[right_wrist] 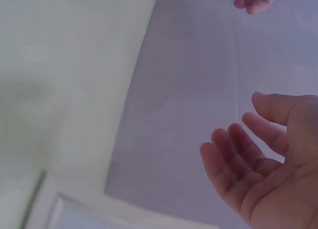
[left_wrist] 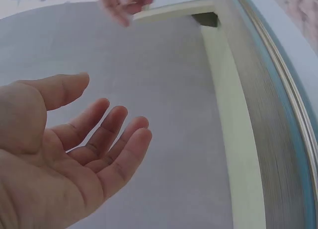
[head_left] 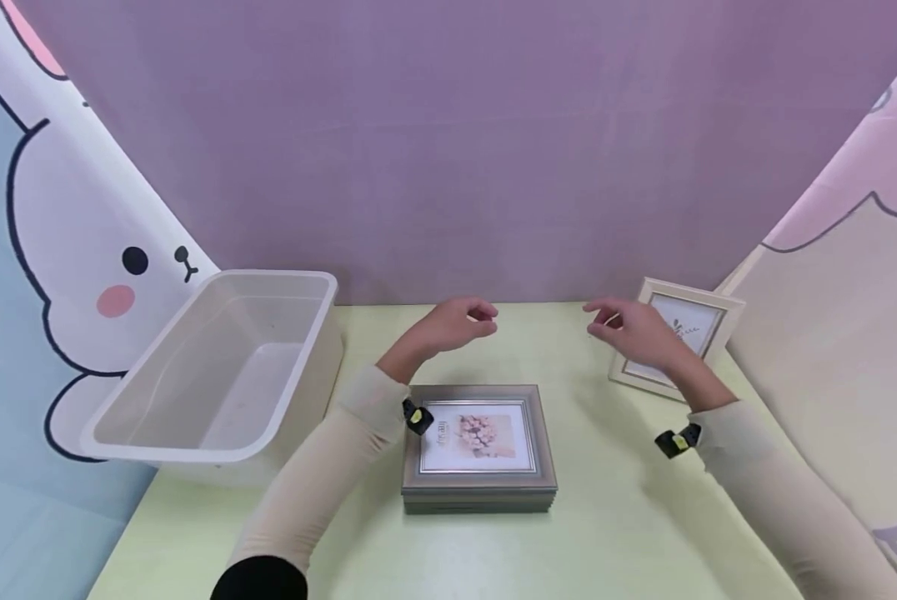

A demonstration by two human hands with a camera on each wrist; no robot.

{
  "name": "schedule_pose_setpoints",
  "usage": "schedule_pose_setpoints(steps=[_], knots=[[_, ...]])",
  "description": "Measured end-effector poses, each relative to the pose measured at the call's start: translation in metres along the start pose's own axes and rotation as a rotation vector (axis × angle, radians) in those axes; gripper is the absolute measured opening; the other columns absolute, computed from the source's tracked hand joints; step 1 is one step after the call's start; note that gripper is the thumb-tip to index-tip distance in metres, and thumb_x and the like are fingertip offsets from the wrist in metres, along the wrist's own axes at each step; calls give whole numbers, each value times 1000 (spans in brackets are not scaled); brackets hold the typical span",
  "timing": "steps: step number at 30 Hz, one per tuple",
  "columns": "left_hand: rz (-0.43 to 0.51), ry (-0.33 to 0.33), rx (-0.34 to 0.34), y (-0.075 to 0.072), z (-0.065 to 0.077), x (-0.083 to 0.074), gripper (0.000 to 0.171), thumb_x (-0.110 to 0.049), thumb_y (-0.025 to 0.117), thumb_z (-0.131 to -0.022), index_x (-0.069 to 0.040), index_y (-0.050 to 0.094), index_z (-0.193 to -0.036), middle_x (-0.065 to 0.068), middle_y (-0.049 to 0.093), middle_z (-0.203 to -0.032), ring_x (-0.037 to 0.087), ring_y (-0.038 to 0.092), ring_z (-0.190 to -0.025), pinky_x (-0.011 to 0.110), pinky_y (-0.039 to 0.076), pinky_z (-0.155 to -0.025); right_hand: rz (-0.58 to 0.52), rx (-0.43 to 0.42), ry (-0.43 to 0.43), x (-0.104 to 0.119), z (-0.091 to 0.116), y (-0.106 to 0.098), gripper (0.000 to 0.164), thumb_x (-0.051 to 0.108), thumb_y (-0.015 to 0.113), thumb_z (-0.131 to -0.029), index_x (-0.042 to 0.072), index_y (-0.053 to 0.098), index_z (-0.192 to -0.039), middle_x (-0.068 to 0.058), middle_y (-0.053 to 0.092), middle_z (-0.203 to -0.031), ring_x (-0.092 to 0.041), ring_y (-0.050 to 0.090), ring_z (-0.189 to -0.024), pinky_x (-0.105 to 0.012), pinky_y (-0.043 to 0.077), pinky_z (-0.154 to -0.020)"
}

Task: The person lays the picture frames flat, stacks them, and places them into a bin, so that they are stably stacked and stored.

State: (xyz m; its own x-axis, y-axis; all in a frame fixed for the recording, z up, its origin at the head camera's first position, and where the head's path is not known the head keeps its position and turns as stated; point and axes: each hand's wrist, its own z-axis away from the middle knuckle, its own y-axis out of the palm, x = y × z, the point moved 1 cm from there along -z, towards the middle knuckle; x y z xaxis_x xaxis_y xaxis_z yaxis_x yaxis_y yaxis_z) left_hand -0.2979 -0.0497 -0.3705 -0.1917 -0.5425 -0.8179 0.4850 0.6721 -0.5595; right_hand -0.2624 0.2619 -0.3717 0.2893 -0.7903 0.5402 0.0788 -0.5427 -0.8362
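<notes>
My left hand (head_left: 454, 323) hovers past the far edge of a stack of grey picture frames (head_left: 478, 492), its fingers loosely bent with nothing in them. The top frame shows a pink flower print (head_left: 486, 435) behind its glass. On the right, my right hand (head_left: 632, 329) is likewise empty and relaxed, overlapping a cream picture frame (head_left: 726, 312) in the head view. That cream frame leans at the table's back right corner and holds a leaf print. Both wrist views show bare palms, the left hand (left_wrist: 84, 154) and the right hand (right_wrist: 263, 164), with thumb and fingers apart.
A deep white plastic tub (head_left: 298, 400) with nothing inside stands at the left of the pale green table (head_left: 583, 533). A purple cloth wall (head_left: 478, 167) closes off the back. Cartoon-printed panels (head_left: 81, 233) flank both sides.
</notes>
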Motion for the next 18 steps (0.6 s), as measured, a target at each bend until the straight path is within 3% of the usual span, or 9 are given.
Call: schedule_pose_setpoints(steps=[6,14,18], knots=[[5,-4,31,24,-32,-16,39,-26,62,-102,-9,60,-137,7,63,-131,25,61,-119,39,55,-100,86,-37,-27,-7,-16,-26,35,15,59,-102,-1,62,-132,-22,72,-108,-36,68,-100,-51,55,-85],[-147,57,-10,52,-71,-51,41,-29,61,-102,-8,60,-138,7,64,-137,23,60,-124,37,52,-103,151,-32,67,-24,-27,-63,37,15,55,-103,-2,58,-136,-29,65,-118,-41,62,-105,-54,54,-86],[-78,36,-36,64,-88,-59,41,-24,65,-100,-7,63,-136,8,66,-132,24,65,-118,33,55,-95,192,-41,86,-33,-33,-78,37,17,53,-104,-3,58,-135,-35,59,-126,-49,57,-113,-64,49,-91]])
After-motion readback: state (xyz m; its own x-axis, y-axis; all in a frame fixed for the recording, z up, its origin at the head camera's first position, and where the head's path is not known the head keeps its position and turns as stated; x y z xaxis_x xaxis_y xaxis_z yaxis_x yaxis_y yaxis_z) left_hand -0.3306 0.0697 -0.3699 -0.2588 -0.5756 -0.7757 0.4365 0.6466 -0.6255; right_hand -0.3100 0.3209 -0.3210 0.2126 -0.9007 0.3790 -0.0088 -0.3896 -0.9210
